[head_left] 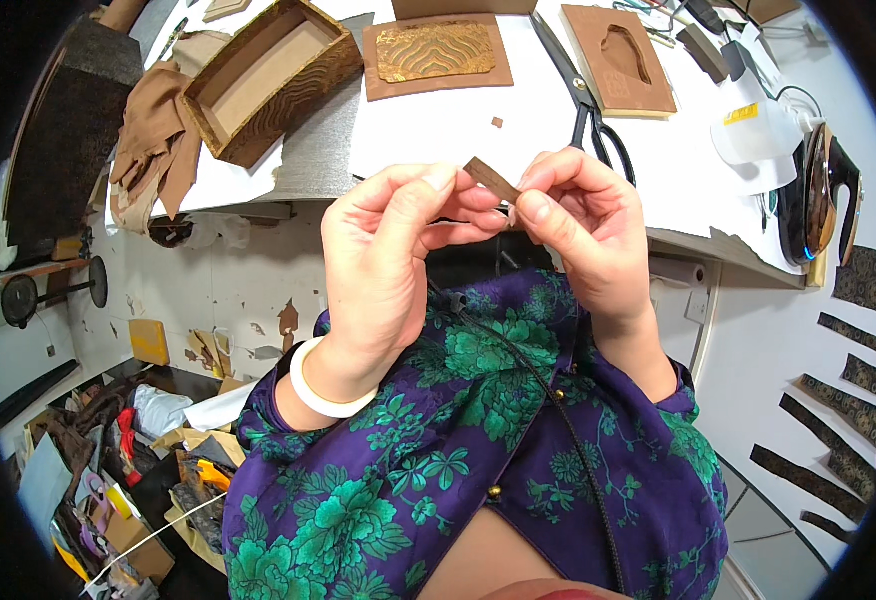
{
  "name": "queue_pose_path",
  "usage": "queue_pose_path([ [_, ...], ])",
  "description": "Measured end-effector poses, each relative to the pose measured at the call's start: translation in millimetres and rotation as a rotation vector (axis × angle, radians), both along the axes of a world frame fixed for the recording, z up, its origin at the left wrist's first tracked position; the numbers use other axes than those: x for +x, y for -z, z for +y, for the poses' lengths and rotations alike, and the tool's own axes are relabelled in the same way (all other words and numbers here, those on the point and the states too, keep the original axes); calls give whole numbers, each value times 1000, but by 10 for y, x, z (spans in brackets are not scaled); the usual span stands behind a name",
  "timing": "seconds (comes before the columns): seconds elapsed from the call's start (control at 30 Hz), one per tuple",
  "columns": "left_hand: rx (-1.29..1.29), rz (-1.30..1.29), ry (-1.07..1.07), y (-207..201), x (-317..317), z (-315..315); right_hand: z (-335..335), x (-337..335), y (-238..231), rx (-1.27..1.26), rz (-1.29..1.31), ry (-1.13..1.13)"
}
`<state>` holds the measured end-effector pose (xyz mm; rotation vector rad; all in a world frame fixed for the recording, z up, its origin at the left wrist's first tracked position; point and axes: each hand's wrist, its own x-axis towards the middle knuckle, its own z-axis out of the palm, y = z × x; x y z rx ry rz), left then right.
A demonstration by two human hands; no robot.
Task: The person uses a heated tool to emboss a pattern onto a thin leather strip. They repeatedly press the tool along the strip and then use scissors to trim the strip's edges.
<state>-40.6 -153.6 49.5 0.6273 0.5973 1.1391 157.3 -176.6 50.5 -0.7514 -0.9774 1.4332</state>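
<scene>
Between my two hands, just in front of the table's near edge, is a small brown strip [492,180], perhaps fabric or leather. My left hand [388,225] pinches its left end, fingers curled. With thumb and forefinger, my right hand [588,215] grips the other end. A tiny brown square [497,123] lies on the white table surface beyond the strip. Farther back, a patterned gold-and-brown panel [435,52] rests on a brown sheet [388,85]. Large black scissors [580,88] lie to the right of it.
An open patterned box [276,85] and crumpled brown fabric [158,125] are at the left of the table [398,140]. A brown board with a recess [618,60], a white bottle [755,130] and an iron [823,195] stand at the right. Scraps fill the lower left floor area.
</scene>
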Motion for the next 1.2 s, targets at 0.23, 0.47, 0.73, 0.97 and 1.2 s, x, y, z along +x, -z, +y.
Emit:
queue_pose_path([
  [0.23, 38, -21, 17, 31, 21, -15, -19, 64, -47, -161, -22, -39],
  [0.47, 44, 29, 30, 97, 41, -3, -2, 116, 51, -186, 17, -67],
  [0.73, 77, 50, -26, 144, 25, 34, 173, 747, 397, 186, -1619, 615],
  [0.97, 143, 100, -141, 87, 17, 65, 276, 767, 368, -16, -1770, 457],
  [1.2, 149, 90, -117, 15, -226, 64, 173, 935, 142, -123, -1337, 401],
])
